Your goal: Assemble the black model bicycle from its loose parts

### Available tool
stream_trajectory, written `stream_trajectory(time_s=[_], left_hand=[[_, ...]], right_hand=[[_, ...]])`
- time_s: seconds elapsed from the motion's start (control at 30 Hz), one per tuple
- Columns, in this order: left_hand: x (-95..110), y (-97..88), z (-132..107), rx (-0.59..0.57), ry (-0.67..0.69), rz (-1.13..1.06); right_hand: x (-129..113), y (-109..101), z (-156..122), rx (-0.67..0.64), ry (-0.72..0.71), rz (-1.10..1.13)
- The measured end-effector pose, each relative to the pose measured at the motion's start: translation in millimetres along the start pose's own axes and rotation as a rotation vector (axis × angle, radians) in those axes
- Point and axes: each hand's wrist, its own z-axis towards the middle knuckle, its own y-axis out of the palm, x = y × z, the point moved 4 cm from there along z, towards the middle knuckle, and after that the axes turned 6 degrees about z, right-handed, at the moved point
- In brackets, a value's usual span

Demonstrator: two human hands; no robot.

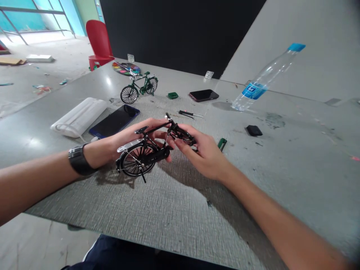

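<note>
Clear bottle (267,77): it stands at the right far part of the grey table (168,213), looking tilted in this view, with a blue cap (296,47) on it; what is inside I cannot tell.
Paint palette (126,68): a round board at the far left edge, carrying patches of many colours.
Small green piece (173,95): shaped like a shallow tray, it lies between the green model bicycle (143,85) and the dark phone (204,95).
Bottle label (254,90): blue, with a whitish mark in a darker square; the writing is too small to read.
Phones: the dark one and the blue-edged phone (115,120) both lie with black screens upward.
Black model bicycle (153,155): it is in both hands, above the near middle of the table, its rear wheel to the left and its front wheel inside the right hand's grasp.
Left hand (137,129): partly hidden behind the bicycle, its fingers bent around the frame from the far side; a black watch (81,160) is on the wrist.
Right hand (206,152): half closed, the thumb on the near side and the fingers behind, pinching the bicycle around its front wheel.
Near the hands: a thin screwdriver (186,113) lies beyond them, and a green strip (222,144) shows just beside the right hand.
</note>
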Motion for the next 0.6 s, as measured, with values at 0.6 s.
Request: stream_trajectory(time_s=[0.6], left_hand=[[4.1, 6.6, -1.2, -0.257, 0.116, -0.088]], right_hand=[[2.7, 10.3, -6.9, 0.019, -0.174, -0.383]])
